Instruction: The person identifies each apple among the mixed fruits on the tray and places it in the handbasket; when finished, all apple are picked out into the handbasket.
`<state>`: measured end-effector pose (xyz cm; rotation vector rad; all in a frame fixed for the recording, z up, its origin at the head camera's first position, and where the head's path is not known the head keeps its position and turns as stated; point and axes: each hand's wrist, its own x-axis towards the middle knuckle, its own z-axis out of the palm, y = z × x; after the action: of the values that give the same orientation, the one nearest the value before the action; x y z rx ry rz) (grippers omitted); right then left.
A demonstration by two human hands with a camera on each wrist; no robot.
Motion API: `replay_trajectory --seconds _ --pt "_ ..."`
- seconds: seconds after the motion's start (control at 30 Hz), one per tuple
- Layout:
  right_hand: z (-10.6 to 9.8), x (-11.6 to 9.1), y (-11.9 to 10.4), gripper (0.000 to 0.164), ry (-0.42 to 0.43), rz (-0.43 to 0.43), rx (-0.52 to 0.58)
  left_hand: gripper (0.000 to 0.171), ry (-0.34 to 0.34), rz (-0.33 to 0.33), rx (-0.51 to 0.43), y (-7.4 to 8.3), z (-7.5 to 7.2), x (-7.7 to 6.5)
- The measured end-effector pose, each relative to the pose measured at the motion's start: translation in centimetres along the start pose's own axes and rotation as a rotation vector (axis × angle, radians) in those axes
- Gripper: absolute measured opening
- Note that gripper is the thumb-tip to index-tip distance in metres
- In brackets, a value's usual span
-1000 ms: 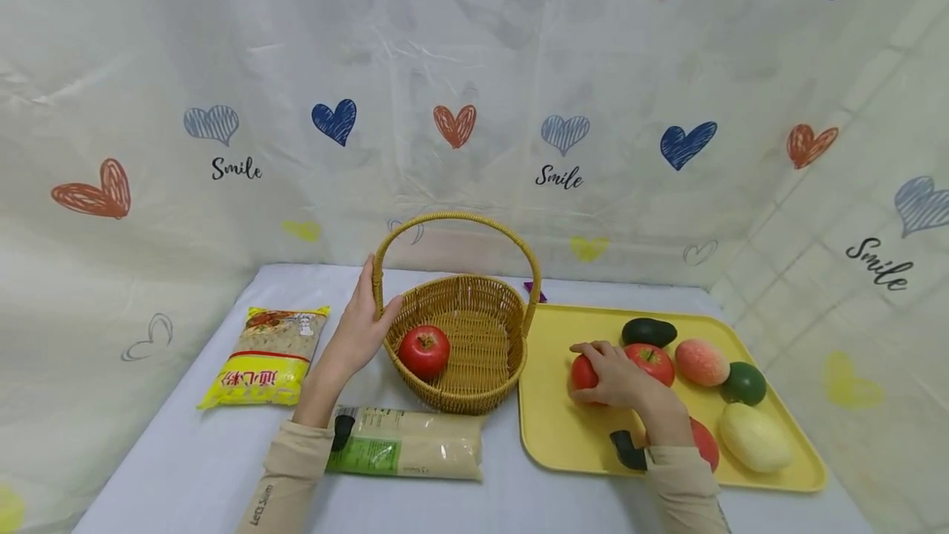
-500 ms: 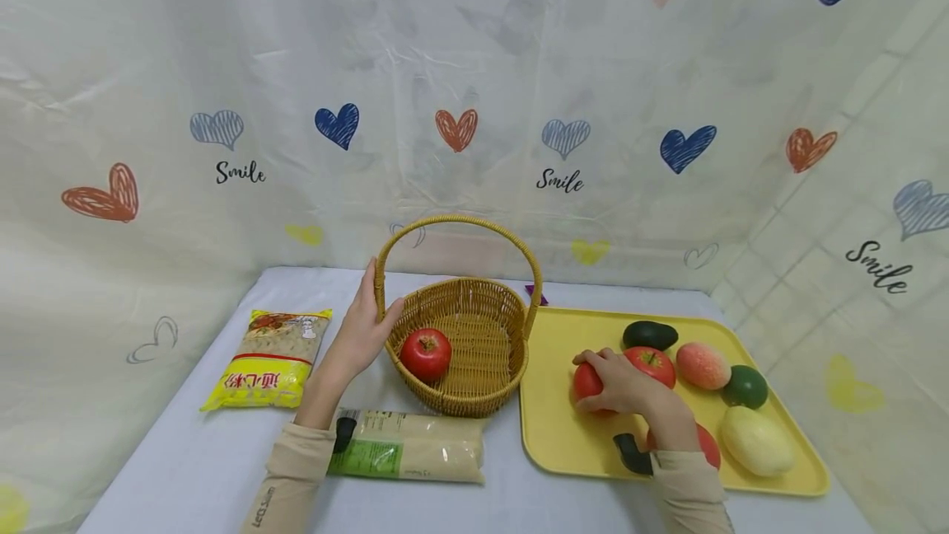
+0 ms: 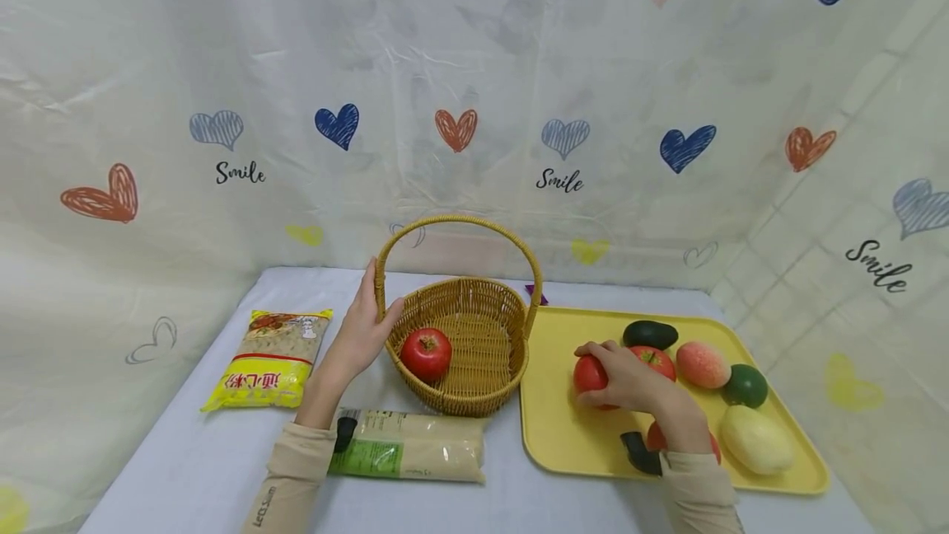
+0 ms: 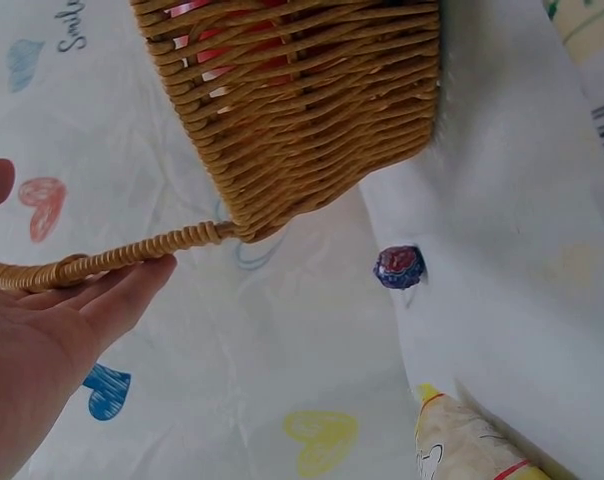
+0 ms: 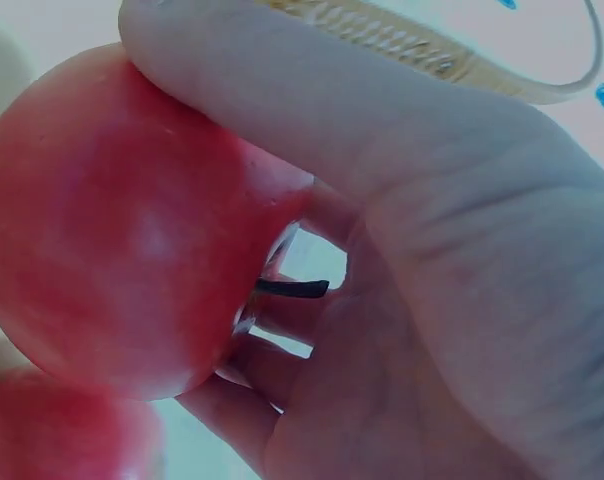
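Note:
My right hand point(image 3: 630, 377) grips a red apple point(image 3: 591, 381) over the yellow tray point(image 3: 556, 435), thumb on one side and fingers on the other. In the right wrist view this apple point(image 5: 132, 230) shows a dark stem facing the palm. My left hand point(image 3: 361, 332) rests with straight fingers against the left side of the wicker basket's handle point(image 3: 460, 219). Its thumb stands apart from the handle point(image 4: 142, 250) in the left wrist view. Inside the basket point(image 3: 474, 398) lies a red pomegranate point(image 3: 426, 354).
Around the right hand, the tray holds another red apple point(image 3: 656, 361), an avocado point(image 3: 650, 333), a peach point(image 3: 702, 364), a dark green fruit point(image 3: 745, 386) and a pale yellow fruit point(image 3: 756, 439). A yellow bag point(image 3: 270, 361) and a beige packet point(image 3: 437, 447) lie left and front. A wrapped candy point(image 4: 399, 266) sits behind the basket.
My right hand has shifted slightly to the right, its wrist most, and the apple has come a little way with it. The left hand stays at the basket handle.

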<state>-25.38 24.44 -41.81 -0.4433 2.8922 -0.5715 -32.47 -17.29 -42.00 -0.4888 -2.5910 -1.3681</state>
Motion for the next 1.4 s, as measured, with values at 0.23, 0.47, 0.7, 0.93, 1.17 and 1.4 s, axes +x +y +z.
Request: replay_trajectory --seconds 0.23,0.47,0.7,0.93,1.17,1.4 --pt "-1.0 -0.5 -2.0 0.069 0.036 -0.025 0.016 0.088 0.003 0.003 0.002 0.0 -0.1 0.1" --pt "-1.4 -1.0 -4.2 0.068 0.078 -0.074 0.033 0.088 -0.004 -0.005 0.004 -0.2 0.1 0.0" --pt "-0.8 -0.1 -5.9 0.070 0.082 -0.133 0.081 0.088 0.001 -0.003 -0.002 0.0 0.0 0.1" --pt "0.1 0.5 -6.8 0.070 0.077 -0.173 0.106 0.089 -0.003 0.004 0.015 -0.1 0.0 0.1" --pt "0.4 0.9 -7.6 0.067 0.159 -0.237 0.069 0.090 -0.017 0.005 0.016 0.3 0.2 0.0" --pt "-0.6 4.6 -10.0 0.066 0.060 -0.281 -0.018 0.089 -0.010 -0.002 0.026 0.4 0.2 -0.1"
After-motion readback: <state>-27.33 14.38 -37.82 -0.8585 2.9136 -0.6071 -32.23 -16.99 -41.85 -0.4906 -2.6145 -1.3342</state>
